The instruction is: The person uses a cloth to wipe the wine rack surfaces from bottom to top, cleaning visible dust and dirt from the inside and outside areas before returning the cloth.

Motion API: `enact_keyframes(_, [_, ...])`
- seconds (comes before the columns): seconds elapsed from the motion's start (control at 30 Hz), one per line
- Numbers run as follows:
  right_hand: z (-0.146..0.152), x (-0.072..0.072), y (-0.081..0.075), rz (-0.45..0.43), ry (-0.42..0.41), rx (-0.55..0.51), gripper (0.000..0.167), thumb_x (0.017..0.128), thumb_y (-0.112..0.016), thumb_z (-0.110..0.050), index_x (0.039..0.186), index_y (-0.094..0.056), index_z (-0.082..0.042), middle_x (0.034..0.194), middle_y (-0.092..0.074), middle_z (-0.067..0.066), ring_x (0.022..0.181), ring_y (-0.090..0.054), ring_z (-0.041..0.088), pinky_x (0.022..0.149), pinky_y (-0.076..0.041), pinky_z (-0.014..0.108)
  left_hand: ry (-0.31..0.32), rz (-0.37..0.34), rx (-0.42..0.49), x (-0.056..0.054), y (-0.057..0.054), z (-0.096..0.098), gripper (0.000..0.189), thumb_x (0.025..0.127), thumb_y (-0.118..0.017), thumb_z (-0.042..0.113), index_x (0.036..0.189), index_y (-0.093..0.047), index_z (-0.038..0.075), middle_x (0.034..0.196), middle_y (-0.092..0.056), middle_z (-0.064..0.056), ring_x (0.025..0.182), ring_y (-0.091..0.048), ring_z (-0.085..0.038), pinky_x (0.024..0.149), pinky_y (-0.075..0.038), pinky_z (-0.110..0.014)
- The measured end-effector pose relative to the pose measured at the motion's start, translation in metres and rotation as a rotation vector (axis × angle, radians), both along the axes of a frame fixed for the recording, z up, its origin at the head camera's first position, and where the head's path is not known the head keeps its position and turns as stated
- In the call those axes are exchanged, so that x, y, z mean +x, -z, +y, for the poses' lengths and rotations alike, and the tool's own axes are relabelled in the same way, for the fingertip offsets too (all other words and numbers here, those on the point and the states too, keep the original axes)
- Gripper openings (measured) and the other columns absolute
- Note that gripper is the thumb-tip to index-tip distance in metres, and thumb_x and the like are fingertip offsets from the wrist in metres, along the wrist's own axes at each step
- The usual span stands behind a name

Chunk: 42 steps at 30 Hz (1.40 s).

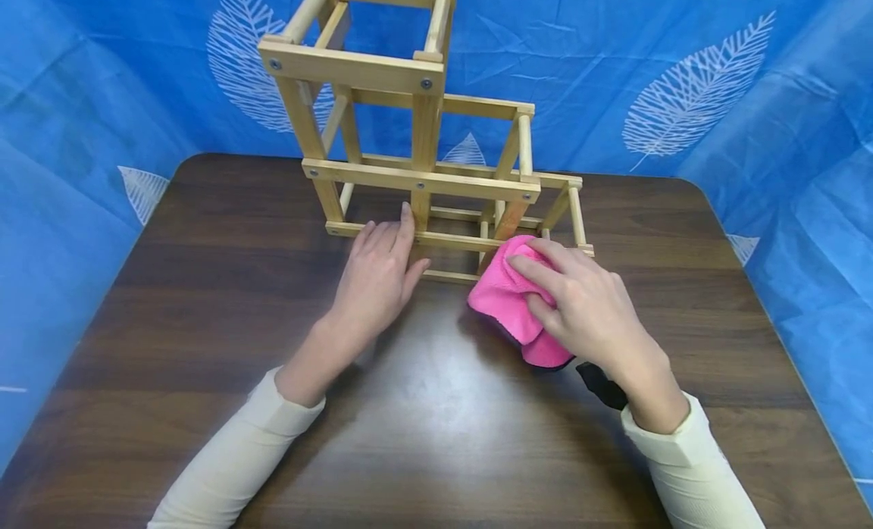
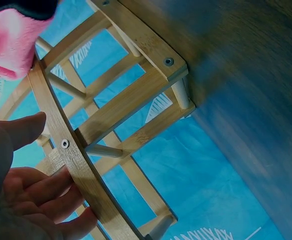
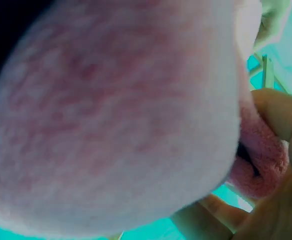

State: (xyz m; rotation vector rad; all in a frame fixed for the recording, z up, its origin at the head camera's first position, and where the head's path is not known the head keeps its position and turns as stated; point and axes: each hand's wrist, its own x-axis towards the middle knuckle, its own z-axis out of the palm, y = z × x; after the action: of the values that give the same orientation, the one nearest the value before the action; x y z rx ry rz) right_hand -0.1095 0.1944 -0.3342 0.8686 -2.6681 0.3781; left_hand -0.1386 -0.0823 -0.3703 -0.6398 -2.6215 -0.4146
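A stepped wooden rack (image 1: 419,182) of pale slats and round dowels stands at the back of the table, tallest on the left. My left hand (image 1: 377,275) reaches to its lower front rail, fingers extended, the index finger near a middle upright. In the left wrist view the fingertips lie right at the wooden rail (image 2: 88,175), with the thumb apart from the fingers. A pink cloth (image 1: 501,294) with a dark edge is bunched in my right hand (image 1: 592,305), which holds it against the rack's lower right front. The cloth (image 3: 116,120) hides most of the right wrist view.
The dark brown wooden table (image 1: 436,446) spreads in front of the rack. Behind and beside it hangs a blue curtain (image 1: 566,51) with white leaf prints. A black strap piece (image 1: 602,386) shows by the right wrist.
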Motion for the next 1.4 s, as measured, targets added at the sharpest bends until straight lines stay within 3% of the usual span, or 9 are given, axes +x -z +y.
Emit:
enact_keyframes(0.17, [0.000, 0.004, 0.002, 0.006, 0.049, 0.028, 0.051, 0.076, -0.077, -0.004, 0.126, -0.069, -0.012, 0.130, -0.058, 0.017, 0.104, -0.060, 0.039, 0.052, -0.053, 0.054, 0.005, 0.000, 0.008, -0.001, 0.001, 0.002, 0.073, 0.095, -0.068, 0.028, 0.148, -0.034, -0.009, 0.124, -0.062, -0.023, 0.118, -0.057, -0.036, 0.112, -0.032, -0.051])
enact_keyframes(0.73, [0.048, 0.021, -0.018, -0.075, 0.237, 0.096, 0.058, 0.073, -0.079, -0.004, 0.130, -0.065, -0.007, 0.128, -0.057, 0.024, 0.100, -0.060, 0.045, 0.064, -0.053, 0.060, 0.010, -0.031, 0.029, -0.003, -0.003, 0.005, 0.074, 0.096, -0.065, 0.037, 0.146, -0.037, -0.010, 0.125, -0.061, -0.024, 0.119, -0.056, -0.037, 0.112, -0.032, -0.051])
enact_keyframes(0.8, [0.054, 0.023, -0.020, -0.067, 0.254, 0.086, 0.060, 0.073, -0.079, -0.004, 0.131, -0.064, -0.007, 0.127, -0.057, 0.025, 0.100, -0.060, 0.046, 0.063, -0.052, 0.060, 0.005, 0.015, 0.079, 0.000, -0.005, 0.005, 0.068, 0.096, -0.065, 0.035, 0.143, -0.043, -0.009, 0.125, -0.062, -0.024, 0.117, -0.058, -0.037, 0.108, -0.038, -0.050])
enact_keyframes(0.9, [0.062, 0.025, -0.023, -0.042, 0.280, 0.068, 0.060, 0.073, -0.079, -0.003, 0.131, -0.064, -0.007, 0.127, -0.057, 0.025, 0.099, -0.060, 0.046, 0.061, -0.051, 0.060, 0.032, 0.178, 0.224, 0.009, -0.010, 0.009, 0.051, 0.096, -0.064, 0.029, 0.133, -0.056, -0.006, 0.121, -0.065, -0.021, 0.108, -0.063, -0.036, 0.095, -0.050, -0.049])
enact_keyframes(1.0, [0.070, 0.026, -0.027, 0.000, 0.317, 0.046, 0.058, 0.073, -0.076, 0.000, 0.130, -0.065, -0.007, 0.126, -0.058, 0.026, 0.095, -0.060, 0.048, 0.059, -0.049, 0.062, 0.110, 0.382, 0.383, 0.020, -0.020, 0.022, 0.034, 0.093, -0.066, 0.020, 0.119, -0.067, -0.003, 0.110, -0.069, -0.019, 0.095, -0.068, -0.033, 0.081, -0.057, -0.044])
enact_keyframes(1.1, [0.075, 0.026, -0.031, 0.058, 0.376, 0.022, 0.055, 0.074, -0.073, 0.001, 0.128, -0.066, -0.007, 0.125, -0.058, 0.025, 0.094, -0.059, 0.049, 0.061, -0.047, 0.065, 0.180, 0.486, 0.458, 0.026, -0.035, 0.045, 0.029, 0.090, -0.067, 0.016, 0.113, -0.069, -0.002, 0.108, -0.070, -0.017, 0.091, -0.068, -0.030, 0.077, -0.058, -0.038])
enact_keyframes(1.2, [0.078, 0.027, -0.032, 0.101, 0.429, 0.003, 0.054, 0.074, -0.072, 0.001, 0.128, -0.066, -0.006, 0.124, -0.058, 0.026, 0.097, -0.057, 0.051, 0.064, -0.045, 0.068, 0.157, 0.483, 0.408, 0.024, -0.050, 0.072, 0.033, 0.092, -0.065, 0.018, 0.120, -0.067, 0.001, 0.119, -0.066, -0.016, 0.101, -0.065, -0.029, 0.079, -0.058, -0.035])
enact_keyframes(1.33, [0.080, 0.028, -0.029, 0.104, 0.446, -0.009, 0.055, 0.074, -0.074, 0.002, 0.128, -0.066, -0.005, 0.123, -0.058, 0.028, 0.098, -0.056, 0.051, 0.065, -0.045, 0.068, 0.009, 0.406, 0.229, 0.014, -0.068, 0.101, 0.046, 0.095, -0.060, 0.030, 0.133, -0.059, 0.005, 0.134, -0.058, -0.016, 0.116, -0.055, -0.029, 0.073, -0.058, -0.032])
enact_keyframes(1.4, [0.080, 0.029, -0.026, 0.091, 0.451, -0.007, 0.055, 0.074, -0.074, 0.002, 0.128, -0.066, -0.004, 0.123, -0.057, 0.028, 0.096, -0.056, 0.051, 0.065, -0.045, 0.068, -0.063, 0.365, 0.144, 0.009, -0.073, 0.110, 0.050, 0.094, -0.061, 0.036, 0.134, -0.059, 0.005, 0.132, -0.060, -0.014, 0.116, -0.055, -0.028, 0.068, -0.058, -0.032])
